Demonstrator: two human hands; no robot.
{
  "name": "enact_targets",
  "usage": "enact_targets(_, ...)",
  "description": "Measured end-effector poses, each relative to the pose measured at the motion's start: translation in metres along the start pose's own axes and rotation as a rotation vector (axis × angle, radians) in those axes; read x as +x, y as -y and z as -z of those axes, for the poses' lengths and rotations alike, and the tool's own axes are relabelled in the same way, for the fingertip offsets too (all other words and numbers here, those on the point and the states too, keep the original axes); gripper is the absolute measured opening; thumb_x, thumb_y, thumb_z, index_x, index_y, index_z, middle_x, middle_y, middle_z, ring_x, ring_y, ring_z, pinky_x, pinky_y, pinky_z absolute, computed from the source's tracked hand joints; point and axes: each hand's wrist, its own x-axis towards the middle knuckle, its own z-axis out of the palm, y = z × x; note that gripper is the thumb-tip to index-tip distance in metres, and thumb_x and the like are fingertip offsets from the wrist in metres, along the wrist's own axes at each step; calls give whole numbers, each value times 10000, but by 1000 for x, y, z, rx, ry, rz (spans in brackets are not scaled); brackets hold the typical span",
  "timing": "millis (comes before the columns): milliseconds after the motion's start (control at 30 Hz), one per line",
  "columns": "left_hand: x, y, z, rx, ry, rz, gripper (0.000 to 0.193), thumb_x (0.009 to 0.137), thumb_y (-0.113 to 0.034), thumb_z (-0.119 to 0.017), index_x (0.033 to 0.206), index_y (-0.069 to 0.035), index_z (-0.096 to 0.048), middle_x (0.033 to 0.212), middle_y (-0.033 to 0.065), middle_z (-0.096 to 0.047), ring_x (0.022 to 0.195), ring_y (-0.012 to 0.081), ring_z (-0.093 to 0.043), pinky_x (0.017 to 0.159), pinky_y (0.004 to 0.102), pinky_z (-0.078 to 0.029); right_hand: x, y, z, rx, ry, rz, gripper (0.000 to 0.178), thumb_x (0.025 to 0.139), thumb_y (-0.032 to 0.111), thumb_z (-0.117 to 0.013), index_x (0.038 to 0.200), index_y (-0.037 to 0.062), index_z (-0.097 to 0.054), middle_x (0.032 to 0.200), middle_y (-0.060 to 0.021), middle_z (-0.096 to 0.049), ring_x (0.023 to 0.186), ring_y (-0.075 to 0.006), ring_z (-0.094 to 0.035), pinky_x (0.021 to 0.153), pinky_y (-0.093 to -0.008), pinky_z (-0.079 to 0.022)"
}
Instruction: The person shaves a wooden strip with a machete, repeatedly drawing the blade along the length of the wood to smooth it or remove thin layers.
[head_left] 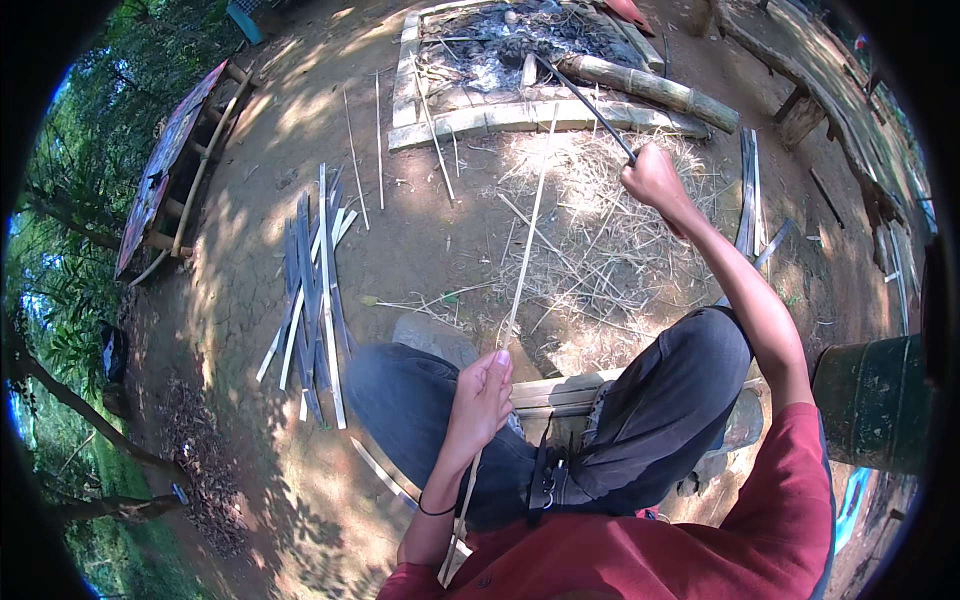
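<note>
My left hand [480,405] is closed around a long, thin bamboo strip [530,235]. The strip runs from beside my left forearm, through my fingers, and up toward the fire pit's near edge. Out to the front right, my right hand [655,180] grips the near end of a slim dark rod [594,107]. The rod's far end reaches into the ash in the fire pit [408,85], beside a short pale piece of wood. A thick bamboo pole [655,88] lies across the pit's right side, close to the rod.
Pale shavings [610,225] litter the ground before me. A pile of bamboo slats [312,290] lies left of my knee, and more slats [748,190] lie at the right. Thin sticks [380,140] lie by the pit. A dark green barrel [875,400] stands at my right.
</note>
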Motion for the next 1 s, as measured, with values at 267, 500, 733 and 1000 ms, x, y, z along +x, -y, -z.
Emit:
enact_targets(267,23,-35,2,-47,-6,-184,352,1034,-380,-390,806,-113,-396,498,-78,-240,375,20,-185,337,210,-159,-43,61,25,300,133,87,191,728,26,-540,748,-133,-643,652,-289,-631,637,-353,-671,648,-463,-520)
enact_targets(500,33,-49,-4,-93,54,-243,352,1038,-375,-382,806,-110,-392,511,-73,-240,388,26,-193,346,214,-168,-48,64,38,419,69,35,196,754,31,-546,796,-89,-696,653,-225,-657,601,-248,-659,626,-391,-523)
enact_targets(733,41,-58,-1,-165,100,-231,344,1044,-361,-367,801,-117,-385,525,-67,-226,404,30,-192,357,215,-161,-69,84,62,333,92,52,184,753,37,-551,791,-87,-682,613,-232,-625,553,-281,-644,603,-387,-513)
enact_targets(1000,50,-70,-18,-110,40,-222,357,1034,-388,-383,795,-124,-389,517,-71,-217,388,32,-177,355,225,-140,-123,121,54,76,287,401,171,704,60,-555,796,-56,-640,658,-269,-617,660,-435,-638,684,-504,-520)
